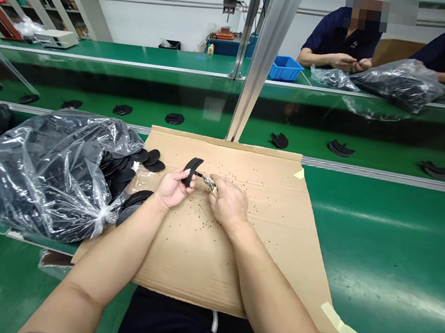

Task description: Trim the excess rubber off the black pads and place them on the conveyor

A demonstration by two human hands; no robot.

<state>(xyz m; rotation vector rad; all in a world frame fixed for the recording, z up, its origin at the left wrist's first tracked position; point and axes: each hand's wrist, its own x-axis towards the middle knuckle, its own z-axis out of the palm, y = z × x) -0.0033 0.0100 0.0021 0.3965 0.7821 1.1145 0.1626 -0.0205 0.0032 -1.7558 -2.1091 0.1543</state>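
Note:
Between the fingertips of my left hand [175,186] is a curved black plastic part [192,170], held above the cardboard sheet [197,261]. My right hand [229,203] is closed around small metal nippers [207,182], most of the handles hidden in the palm. The nippers' tip reaches the right side of the black part; whether it touches cannot be made out. Tiny black scraps [207,221] lie scattered on the cardboard below both hands. Left of my left hand, round black discs [153,160] spill from a clear plastic bag [41,175].
Tape [343,324] fixes the cardboard to the green bench [391,254]. Beyond it, black parts [174,119] are spaced along a green strip behind a metal upright [261,57]. A blue bin [285,68] and two co-workers with a plastic bag [409,84] are across.

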